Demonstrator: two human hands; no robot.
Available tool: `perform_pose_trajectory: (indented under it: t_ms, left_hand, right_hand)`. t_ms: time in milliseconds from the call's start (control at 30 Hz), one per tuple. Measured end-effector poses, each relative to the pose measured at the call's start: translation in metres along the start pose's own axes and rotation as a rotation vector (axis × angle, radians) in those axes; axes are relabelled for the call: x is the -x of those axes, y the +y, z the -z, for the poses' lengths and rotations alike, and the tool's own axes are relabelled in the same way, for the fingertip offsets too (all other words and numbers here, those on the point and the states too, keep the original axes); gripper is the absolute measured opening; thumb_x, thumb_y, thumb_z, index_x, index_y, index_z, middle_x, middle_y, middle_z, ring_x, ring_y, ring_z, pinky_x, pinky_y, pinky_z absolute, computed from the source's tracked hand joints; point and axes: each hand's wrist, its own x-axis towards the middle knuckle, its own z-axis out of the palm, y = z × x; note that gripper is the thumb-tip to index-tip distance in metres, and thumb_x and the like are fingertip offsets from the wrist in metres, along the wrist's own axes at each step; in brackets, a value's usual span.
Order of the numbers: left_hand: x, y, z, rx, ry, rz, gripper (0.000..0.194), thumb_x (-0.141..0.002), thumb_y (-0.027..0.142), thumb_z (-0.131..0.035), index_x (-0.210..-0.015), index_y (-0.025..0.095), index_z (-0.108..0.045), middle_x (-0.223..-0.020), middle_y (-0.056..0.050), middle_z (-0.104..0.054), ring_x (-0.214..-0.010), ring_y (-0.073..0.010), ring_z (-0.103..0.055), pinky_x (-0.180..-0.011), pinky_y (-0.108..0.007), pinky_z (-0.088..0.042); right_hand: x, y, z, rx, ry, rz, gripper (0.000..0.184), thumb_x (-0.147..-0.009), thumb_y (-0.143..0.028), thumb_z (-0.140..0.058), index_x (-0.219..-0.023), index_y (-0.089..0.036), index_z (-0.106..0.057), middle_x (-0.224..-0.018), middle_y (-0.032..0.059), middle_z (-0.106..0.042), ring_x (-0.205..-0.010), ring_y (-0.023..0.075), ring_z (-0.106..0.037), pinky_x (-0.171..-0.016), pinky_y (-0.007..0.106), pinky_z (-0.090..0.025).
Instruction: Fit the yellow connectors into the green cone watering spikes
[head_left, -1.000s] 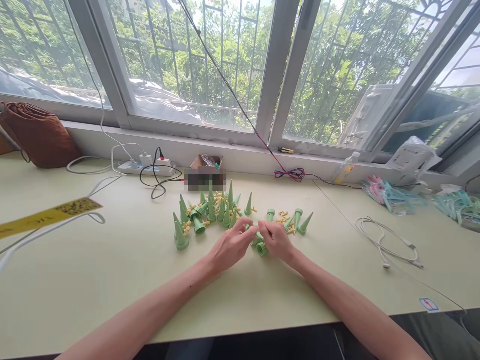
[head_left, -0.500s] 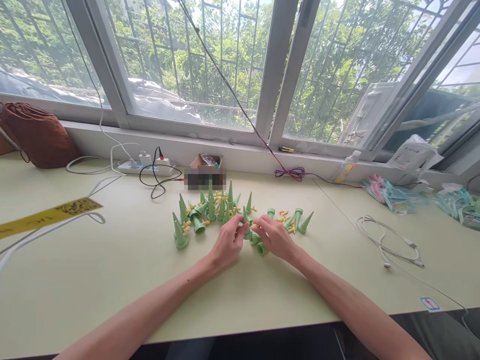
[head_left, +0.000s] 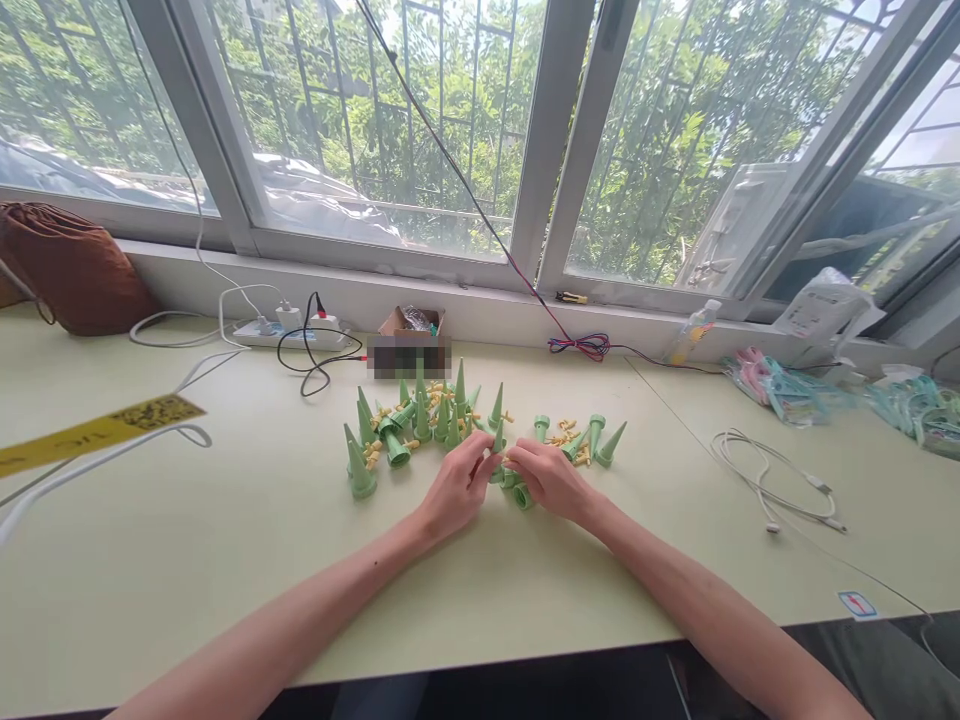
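Observation:
Near the middle of the table, my left hand [head_left: 459, 478] grips a green plastic cone spike [head_left: 499, 437], point up, between thumb and fingers. Just beside it, my right hand [head_left: 551, 472] has its fingertips pinched against the spike's right side; whatever they hold is too small and covered to make out. Below and between the hands lies a green threaded cap [head_left: 523, 496], its open end facing me. Several more green cone spikes [head_left: 361, 470] stand or lie to the left, mixed with small yellow valve-like pieces [head_left: 373, 455].
On the right are another green cone spike [head_left: 612, 445] and a pile of yellow pieces [head_left: 562, 436]. A white cable [head_left: 776, 487] lies further right. At the back stand a power strip [head_left: 292, 337], a small cardboard box [head_left: 412, 322], a bottle [head_left: 694, 335] and a brown bag [head_left: 71, 270].
The held spike has shifted slightly right and its tip leans a little differently. My right fingers have curled in closer, covering the gap where they meet the spike.

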Motion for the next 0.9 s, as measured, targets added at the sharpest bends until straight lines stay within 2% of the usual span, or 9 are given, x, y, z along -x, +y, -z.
perform_pose_trajectory:
  t_ms: [167, 333, 433, 567, 667, 767, 900]
  left_hand:
    - [-0.001, 0.002, 0.005, -0.093, -0.035, -0.192, 0.013, -0.099, 0.019, -0.039, -0.097, 0.020, -0.051, -0.085, -0.002, -0.049, -0.070, -0.0116, -0.046, -0.066, -0.023, -0.043]
    - [-0.001, 0.000, 0.013, -0.369, -0.095, -0.413, 0.027, -0.096, 0.010, -0.036, -0.116, 0.023, -0.050, -0.102, -0.007, -0.056, -0.060, -0.0090, -0.045, -0.057, -0.023, -0.038]
    - [-0.002, -0.001, 0.015, -0.459, -0.084, -0.477, 0.031, -0.094, 0.008, -0.037, -0.119, 0.023, -0.048, -0.105, -0.008, -0.056, -0.059, -0.0088, -0.044, -0.055, -0.023, -0.036]
    - [-0.003, 0.000, 0.010, -0.345, -0.046, -0.379, 0.020, -0.098, 0.014, -0.038, -0.113, 0.021, -0.048, -0.102, -0.007, -0.055, -0.065, -0.0100, -0.048, -0.059, -0.023, -0.040]
    - [-0.004, -0.002, 0.003, -0.184, 0.023, -0.247, 0.009, -0.099, 0.019, -0.039, -0.101, 0.020, -0.048, -0.092, -0.004, -0.052, -0.066, -0.0100, -0.047, -0.062, -0.022, -0.042]
    - [-0.004, -0.003, -0.001, -0.077, 0.092, -0.076, 0.015, -0.099, 0.025, -0.042, -0.086, 0.020, -0.044, -0.076, 0.001, -0.046, -0.060, -0.0093, -0.044, -0.057, -0.022, -0.040]
    - [-0.006, 0.001, 0.000, 0.128, 0.095, 0.188, 0.024, -0.098, 0.037, -0.045, -0.082, 0.019, -0.043, -0.063, 0.005, -0.043, -0.049, -0.0079, -0.043, -0.047, -0.020, -0.034]
  right_hand:
    - [0.003, 0.000, -0.003, -0.125, 0.027, -0.061, 0.028, -0.102, -0.027, -0.033, -0.077, -0.021, -0.042, -0.071, -0.0001, -0.045, -0.061, 0.0138, -0.039, -0.057, 0.026, -0.032]
    - [0.004, -0.001, -0.004, -0.188, 0.041, -0.084, 0.029, -0.101, -0.025, -0.029, -0.077, -0.021, -0.045, -0.068, 0.0002, -0.048, -0.060, 0.0137, -0.040, -0.058, 0.026, -0.034]
    - [0.003, -0.002, -0.004, -0.211, 0.060, -0.098, 0.031, -0.101, -0.027, -0.029, -0.074, -0.021, -0.044, -0.065, -0.0010, -0.046, -0.059, 0.0128, -0.039, -0.057, 0.026, -0.033]
    - [0.002, -0.002, -0.004, -0.206, 0.107, -0.144, 0.037, -0.103, -0.033, -0.031, -0.071, -0.020, -0.044, -0.064, -0.0019, -0.045, -0.057, 0.0116, -0.038, -0.056, 0.025, -0.034]
    - [0.000, -0.002, -0.005, -0.204, 0.129, -0.163, 0.034, -0.104, -0.035, -0.035, -0.079, -0.019, -0.052, -0.070, 0.0000, -0.053, -0.061, 0.0119, -0.045, -0.059, 0.024, -0.039]
    - [-0.001, -0.001, -0.005, -0.214, 0.162, -0.151, 0.025, -0.102, -0.037, -0.042, -0.093, -0.019, -0.058, -0.077, 0.0022, -0.059, -0.064, 0.0128, -0.051, -0.060, 0.025, -0.043]
    - [0.000, -0.001, -0.004, -0.279, 0.173, -0.122, 0.018, -0.099, -0.035, -0.052, -0.109, -0.021, -0.058, -0.088, 0.0050, -0.063, -0.071, 0.0141, -0.060, -0.059, 0.025, -0.048]
